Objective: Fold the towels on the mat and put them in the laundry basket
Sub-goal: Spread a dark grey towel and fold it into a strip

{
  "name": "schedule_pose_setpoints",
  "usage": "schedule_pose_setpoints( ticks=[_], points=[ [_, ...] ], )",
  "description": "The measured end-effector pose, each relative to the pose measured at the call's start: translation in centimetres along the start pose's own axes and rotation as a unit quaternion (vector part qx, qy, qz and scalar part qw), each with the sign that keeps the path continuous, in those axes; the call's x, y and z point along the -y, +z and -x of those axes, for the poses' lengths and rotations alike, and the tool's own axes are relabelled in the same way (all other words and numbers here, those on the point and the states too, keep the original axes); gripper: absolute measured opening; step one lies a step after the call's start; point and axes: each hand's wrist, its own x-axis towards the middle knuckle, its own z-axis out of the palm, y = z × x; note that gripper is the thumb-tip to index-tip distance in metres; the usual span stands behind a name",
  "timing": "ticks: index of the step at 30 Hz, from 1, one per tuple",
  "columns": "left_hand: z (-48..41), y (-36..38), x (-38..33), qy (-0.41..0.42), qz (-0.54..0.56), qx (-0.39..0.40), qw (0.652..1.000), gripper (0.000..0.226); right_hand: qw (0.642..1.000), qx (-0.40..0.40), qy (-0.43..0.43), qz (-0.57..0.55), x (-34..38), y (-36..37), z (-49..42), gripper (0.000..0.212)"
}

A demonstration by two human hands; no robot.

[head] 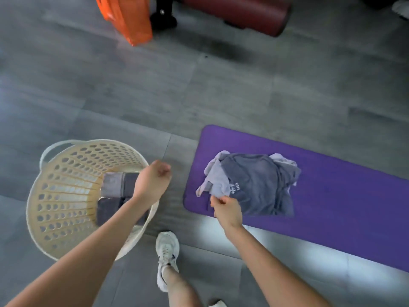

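A purple mat (332,196) lies on the floor at right. On its near left end sits a crumpled pile: a dark grey towel (259,185) with white lettering over a lighter lilac towel (215,182). My right hand (225,208) pinches the near edge of the lilac towel. A cream perforated laundry basket (66,196) stands at left and holds folded grey towels (115,185). My left hand (153,182) hovers over the basket's right rim with its fingers curled and nothing in it.
My white sneaker (167,255) and leg stand between basket and mat on the grey tiled floor. An orange bag (126,16) and a dark red bolster (239,12) lie at the far side.
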Motion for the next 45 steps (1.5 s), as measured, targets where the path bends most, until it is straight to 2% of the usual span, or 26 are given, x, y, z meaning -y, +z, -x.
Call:
schedule_pose_setpoints(
  ticks=[4, 12, 18, 22, 24, 26, 31, 35, 38, 42, 45],
  points=[
    [7.2, 7.1, -7.5, 0.038, 0.002, 0.002, 0.999, 0.018, 0.998, -0.036, 0.01, -0.047, -8.5, -11.3, 1.6, 0.034],
    [17.3, 23.1, -17.8, 0.029, 0.002, 0.045, 0.999, 0.02, 0.993, -0.108, 0.018, 0.034, -23.2, -30.4, 1.0, 0.042],
    [19.9, 36.4, -24.1, 0.003, -0.007, 0.045, 0.999, 0.023, 0.992, -0.082, 0.011, 0.1, -31.5, -41.7, -5.3, 0.043],
    [18.6, 47.3, -26.8, -0.028, -0.032, 0.046, 0.998, 0.021, 0.988, -0.035, -0.019, 0.152, -37.3, -46.3, -13.2, 0.032],
    [17.7, 52.1, -27.1, -0.043, -0.062, 0.051, 0.996, 0.02, 0.985, -0.011, -0.032, 0.17, -40.0, -46.9, -16.9, 0.023],
    [16.8, 56.8, -26.5, -0.063, -0.069, 0.044, 0.995, 0.019, 0.984, -0.002, -0.046, 0.172, -42.7, -46.6, -20.5, 0.025],
    [13.2, 69.3, -20.4, -0.091, -0.113, 0.011, 0.989, 0.011, 0.979, 0.011, -0.083, 0.184, -50.0, -42.9, -30.0, 0.021],
    [8.2, 79.1, -13.8, -0.033, -0.164, -0.045, 0.985, 0.014, 0.968, 0.014, -0.158, 0.197, -55.6, -37.4, -39.3, 0.022],
    [4.5, 84.4, -9.0, 0.038, -0.247, -0.051, 0.967, 0.021, 0.949, 0.021, -0.233, 0.213, -58.3, -32.6, -45.6, 0.027],
    [0.4, 88.2, -3.6, 0.078, -0.338, -0.062, 0.936, 0.04, 0.927, 0.032, -0.295, 0.228, -60.1, -26.9, -51.9, 0.037],
    [-1.1, 88.9, -1.6, 0.146, -0.321, -0.095, 0.931, 0.027, 0.914, 0.012, -0.334, 0.229, -60.5, -24.1, -54.0, 0.042]
  ],
)
